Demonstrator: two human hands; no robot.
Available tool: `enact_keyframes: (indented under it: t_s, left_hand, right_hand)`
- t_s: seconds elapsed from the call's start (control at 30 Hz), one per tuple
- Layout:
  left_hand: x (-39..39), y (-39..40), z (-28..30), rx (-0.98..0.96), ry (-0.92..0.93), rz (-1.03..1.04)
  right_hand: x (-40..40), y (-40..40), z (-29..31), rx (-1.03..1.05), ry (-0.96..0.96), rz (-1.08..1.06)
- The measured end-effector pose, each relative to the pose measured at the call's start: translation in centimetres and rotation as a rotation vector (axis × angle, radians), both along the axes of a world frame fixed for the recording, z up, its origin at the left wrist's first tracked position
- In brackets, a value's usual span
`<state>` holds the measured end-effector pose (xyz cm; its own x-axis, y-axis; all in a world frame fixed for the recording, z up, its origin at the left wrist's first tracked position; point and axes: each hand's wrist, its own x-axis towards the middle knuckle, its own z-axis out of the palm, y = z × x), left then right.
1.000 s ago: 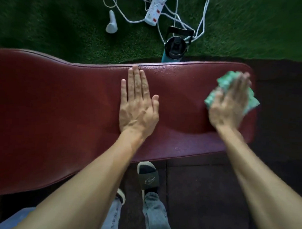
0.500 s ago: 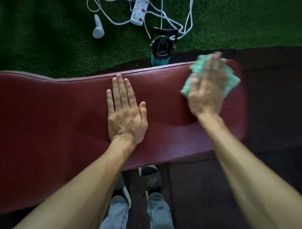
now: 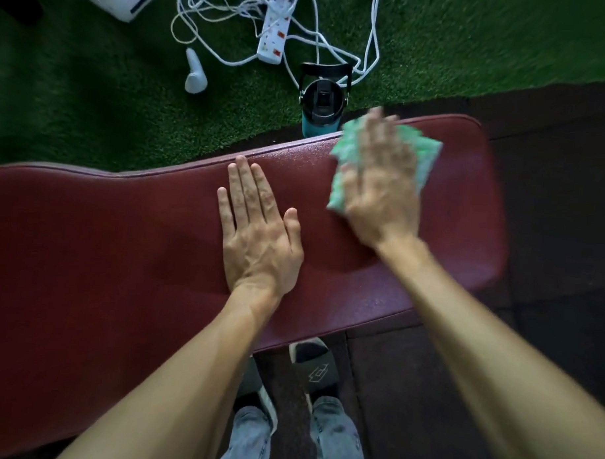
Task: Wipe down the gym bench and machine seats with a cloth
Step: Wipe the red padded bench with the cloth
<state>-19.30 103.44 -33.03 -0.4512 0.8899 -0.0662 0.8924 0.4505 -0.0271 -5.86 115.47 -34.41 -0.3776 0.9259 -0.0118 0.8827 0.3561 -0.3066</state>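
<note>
Sandals (image 3: 315,367) showed nearest, below the maroon bench (image 3: 121,257). The left hand (image 3: 259,241) lay flat on it, fingers (image 3: 243,182) straight. Beyond, the blurred right hand (image 3: 381,191) pressed open-palmed on a crumpled green cloth (image 3: 429,154), which spread beneath it near the bench's far edge.

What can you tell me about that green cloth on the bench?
The cloth is mint green with a paler pattern, soft-looking and bunched or folded; it shows blurred. It lies on the right end of the dark red padded bench, near its far edge. The right hand presses flat on it, covering its middle.
</note>
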Motion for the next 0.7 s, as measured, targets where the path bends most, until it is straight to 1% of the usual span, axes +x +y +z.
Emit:
enact_keyframes:
  t_s: [0.03, 0.07, 0.1, 0.13, 0.2, 0.23, 0.3, 0.33, 0.37, 0.4, 0.47, 0.5, 0.53, 0.57, 0.6, 0.67, 0.7]
  left_hand:
    - [0.0, 0.0, 0.0, 0.001, -0.010, 0.001]
    - [0.0, 0.0, 0.1, 0.005, -0.024, 0.000]
    - [0.0, -0.1, 0.1, 0.013, -0.035, -0.003]
    - [0.0, -0.2, 0.0, 0.016, -0.040, -0.008]
    - [0.1, -0.1, -0.1, 0.011, -0.042, -0.012]
    - [0.1, -0.1, -0.2, 0.018, -0.043, -0.009]
    - [0.1, -0.2, -0.3, 0.039, -0.044, -0.014]
    - [0.0, -0.3, -0.4, 0.046, -0.048, -0.015]
    - [0.0, -0.3, -0.4, 0.054, -0.059, -0.015]
    - [-0.1, -0.3, -0.5, 0.070, -0.073, -0.018]
    - [-0.3, -0.4, -0.5, 0.096, -0.091, -0.028]
    - [-0.6, -0.5, -0.5, 0.103, -0.107, -0.041]
    - [-1.2, -0.9, -0.4, 0.106, -0.123, -0.074]
    - [-1.9, -1.6, -0.4, 0.102, -0.131, -0.130]
    - [-2.6, -2.5, -0.3, 0.089, -0.127, -0.193]
    - [-4.5, -4.9, -0.1, 0.068, -0.112, -0.248]
    - [-5.4, -6.1, 0.0, 0.066, -0.105, -0.223]
  right_hand:
    - [-0.4, -2.7, 0.4, -0.014, -0.013, 0.132]
    - [0.6, -5.4, 0.8, -0.038, -0.034, 0.222]
    - [2.6, -7.8, 0.8, -0.064, -0.048, 0.255]
    - [5.3, -9.5, 0.8, -0.078, -0.055, 0.246]
    - [10.1, -9.8, 0.4, -0.086, -0.072, 0.132]
    - [11.3, -8.4, 0.1, -0.089, -0.086, 0.025]
    - [10.0, -4.2, -0.5, -0.093, -0.090, -0.240]
    - [7.7, -2.4, -0.4, -0.098, -0.065, -0.330]
    - [5.0, -1.7, -0.1, -0.093, -0.036, -0.350]
    - [2.7, -2.2, 0.2, -0.071, -0.009, -0.286]
    - [0.6, -6.5, 0.7, -0.040, -0.018, 0.019]
    - [1.4, -9.2, 0.9, -0.053, -0.038, 0.150]
    - [3.2, -11.4, 0.9, -0.068, -0.058, 0.216]
    - [5.3, -12.7, 0.9, -0.089, -0.073, 0.230]
    - [7.2, -13.1, 0.8, -0.106, -0.084, 0.201]
    - [8.8, -11.7, 0.3, -0.124, -0.103, 0.073]
    - [8.4, -10.3, 0.4, -0.135, -0.104, -0.035]
